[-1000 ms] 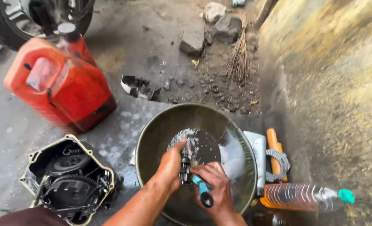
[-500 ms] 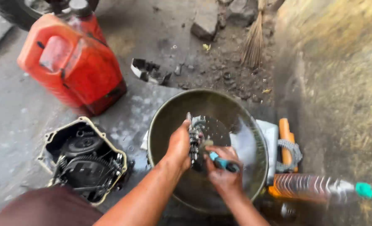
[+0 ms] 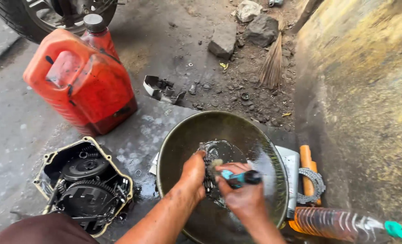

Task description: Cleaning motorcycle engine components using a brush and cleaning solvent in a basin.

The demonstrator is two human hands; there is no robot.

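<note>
Clearly, a greasy gear cluster (image 3: 207, 174) is being scrubbed inside the wide metal basin (image 3: 174, 135), which serves as the landmark for everything else. The cluster is gripped by the left hand (image 3: 193, 174), fingers wrapped round its near end, so that it stands roughly upright over the wet centre of the basin. A brush with a blue and black handle (image 3: 237, 177) is clenched in the right hand (image 3: 241, 199), and its bristles are pressed against the cluster's upper teeth. The step would probably be done best if the cluster were kept low within the basin, so that dirty liquid is caught there, and if it were turned a little between strokes (each row of teeth hides grime). A firm left grip seems needed, since the metal looks slick. Left of the basin lies an open engine cover (image 3: 81, 185) with 2 gears showing; beyond it, up and left, stands an orange jerrycan (image 3: 81, 81). Right of the basin a clear plastic bottle (image 3: 341, 222) lies on its side, with a toothed ring (image 3: 316, 183) just above it.
</note>
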